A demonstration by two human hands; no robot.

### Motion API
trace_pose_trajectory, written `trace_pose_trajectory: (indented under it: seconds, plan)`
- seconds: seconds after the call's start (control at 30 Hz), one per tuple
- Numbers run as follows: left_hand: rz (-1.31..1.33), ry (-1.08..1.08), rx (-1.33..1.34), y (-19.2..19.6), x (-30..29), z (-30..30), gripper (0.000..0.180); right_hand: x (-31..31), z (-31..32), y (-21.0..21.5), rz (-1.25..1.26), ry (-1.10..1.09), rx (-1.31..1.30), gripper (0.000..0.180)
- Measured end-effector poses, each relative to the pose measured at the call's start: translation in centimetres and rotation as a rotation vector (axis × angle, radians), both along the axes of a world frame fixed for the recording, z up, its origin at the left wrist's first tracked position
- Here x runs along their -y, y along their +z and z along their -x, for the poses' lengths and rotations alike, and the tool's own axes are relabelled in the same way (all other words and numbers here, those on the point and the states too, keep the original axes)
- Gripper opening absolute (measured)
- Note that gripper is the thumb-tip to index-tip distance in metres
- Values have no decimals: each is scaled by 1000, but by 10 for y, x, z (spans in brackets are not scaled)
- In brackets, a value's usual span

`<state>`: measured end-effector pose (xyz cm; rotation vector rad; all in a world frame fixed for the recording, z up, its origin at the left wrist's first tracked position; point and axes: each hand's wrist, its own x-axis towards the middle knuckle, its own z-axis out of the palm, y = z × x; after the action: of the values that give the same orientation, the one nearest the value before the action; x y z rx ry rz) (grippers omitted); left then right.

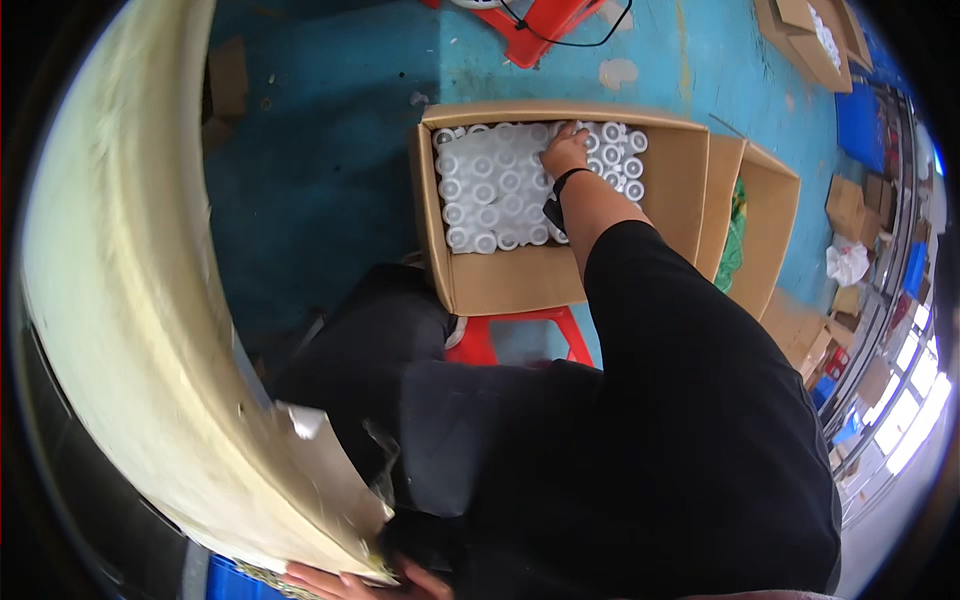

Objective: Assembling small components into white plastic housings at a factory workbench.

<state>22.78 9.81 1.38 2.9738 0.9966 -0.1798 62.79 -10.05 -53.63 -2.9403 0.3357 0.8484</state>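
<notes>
My right hand [567,150] reaches down into an open cardboard box [530,283]. Its fingers bend in among white ring-shaped plastic parts [612,155] set in close rows; whatever they grip is hidden under the hand. A translucent white sheet [480,165] seems to cover the parts left of that hand. A dark band circles my right wrist. At the bottom edge, partly cut off, my left hand [345,585] lies by the edge of the cream-coloured table [130,300]. Its visible fingers are stretched out, and I see nothing held in them.
Under the box stands a red plastic stool [530,330]. A second cardboard box [770,215] with green plastic [735,240] inside adjoins it on the right. Another red stool [545,30] is at the top. Along the far right are a blue crate [860,125] and loaded shelves.
</notes>
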Motion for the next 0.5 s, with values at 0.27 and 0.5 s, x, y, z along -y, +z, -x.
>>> trace_pose_trajectory:
  seconds: [0.27, 0.5]
  plan:
    - [25, -94, -41, -27, -31, -13, 68, -10, 16, -12, -55, 97, 113, 94]
    - [10, -104, -26, -41, -30, -16, 66, -7, -11, -26, 28, -313, 195, 75]
